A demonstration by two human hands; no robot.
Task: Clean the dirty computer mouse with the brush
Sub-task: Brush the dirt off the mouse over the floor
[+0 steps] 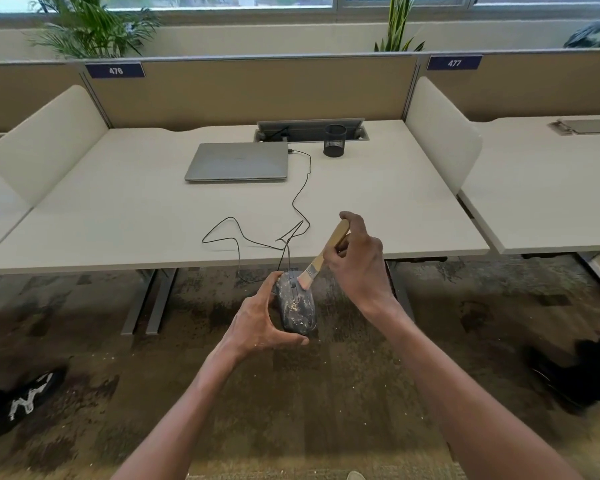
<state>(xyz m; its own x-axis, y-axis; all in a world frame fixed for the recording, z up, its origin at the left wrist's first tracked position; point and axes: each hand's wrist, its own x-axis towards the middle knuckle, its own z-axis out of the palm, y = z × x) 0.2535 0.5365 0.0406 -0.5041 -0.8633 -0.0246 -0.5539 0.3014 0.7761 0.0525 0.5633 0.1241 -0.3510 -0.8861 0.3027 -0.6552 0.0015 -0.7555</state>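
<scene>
While the left hand is cradling the dust-speckled computer mouse by its sides, off the tabletop edge above the carpet, the right hand is pinching the paintbrush handle, bristles touching the mouse's front. The mouse is probably light, rigid and smooth-shelled, so gripping its flanks is looking sensible; its cable is trailing to the laptop.

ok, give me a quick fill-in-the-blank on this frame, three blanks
1. The left hand holds the ____.
2. The right hand holds a brush whose bristles touch the mouse near its ____ end.
3. The laptop on the desk is ____.

Missing words: mouse; cable; closed
</scene>
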